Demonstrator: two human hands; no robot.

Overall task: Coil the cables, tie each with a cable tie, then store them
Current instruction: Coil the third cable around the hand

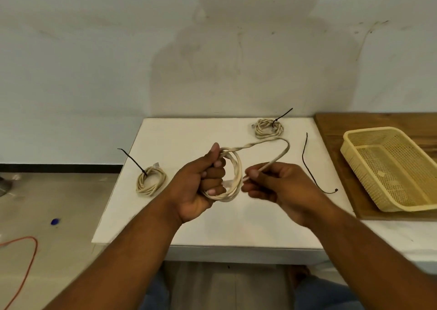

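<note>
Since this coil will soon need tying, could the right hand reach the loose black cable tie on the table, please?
Probably yes: the loose cable tie lies bare on the white table just right of the right hand, nothing between. That hand pinches the cable, so it must let go first.

Reaches in with the left forearm [132,243] from 7 o'clock and the right forearm [369,246] from 5 o'clock, grips loops of the cable [238,170] in the fisted left hand [201,182], thumb toward 12 o'clock, and pinches its free strand in the right hand [276,186], at 3 o'clock of the left.
</note>
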